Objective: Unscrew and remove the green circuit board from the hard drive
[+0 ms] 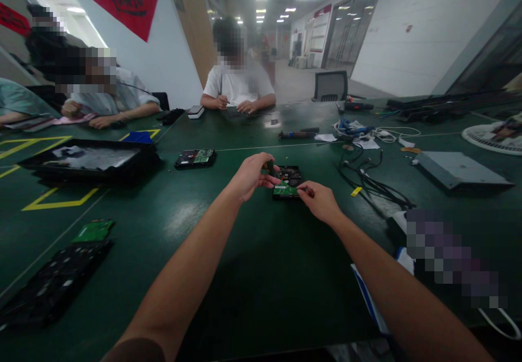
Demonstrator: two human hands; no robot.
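In front of me lies a black hard drive (290, 173), with a green circuit board (285, 191) over its near end. My right hand (322, 201) pinches the right edge of that board between thumb and fingers. On the other side, my left hand (255, 177) is curled, holding a small dark object (269, 166) whose kind I cannot make out. The lower fingers of my left hand reach the board's left end. My fingers hide part of the drive's left side.
Another hard drive (196, 158) lies left of my hands, and several drives lie in a row (57, 275) at near left. A black tray (89, 158) stands behind. Cables (361, 172) and a grey metal box (463, 169) are to the right. Co-workers sit opposite.
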